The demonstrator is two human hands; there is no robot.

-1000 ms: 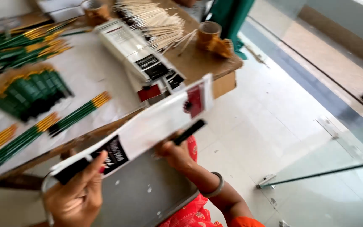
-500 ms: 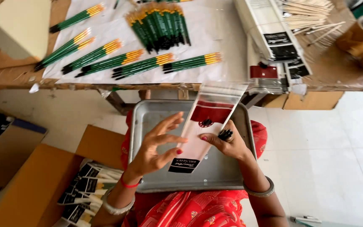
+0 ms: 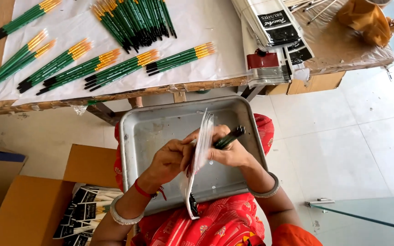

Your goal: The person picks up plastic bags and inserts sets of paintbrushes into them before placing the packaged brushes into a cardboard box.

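Note:
My left hand (image 3: 169,157) and my right hand (image 3: 231,152) both pinch a clear plastic pouch (image 3: 199,157) that stands on edge over a grey metal tray (image 3: 160,125) on my lap. A dark green brush handle (image 3: 229,136) sticks out from between the fingers of my right hand, beside the pouch. On the table above lie sets of green paintbrushes with yellow ferrules (image 3: 181,57) on white paper, and a bigger heap of them (image 3: 133,20) further back.
A stack of flat clear pouches with black labels (image 3: 274,32) sits at the table's right end, next to a brown tape roll (image 3: 365,18). A cardboard box with filled brush packs (image 3: 85,214) stands on the floor at my left. A glass pane edge (image 3: 365,214) is at the lower right.
The camera has tilted from the table down to my lap. The pouch, held flat over the tray before, now stands on edge between both hands.

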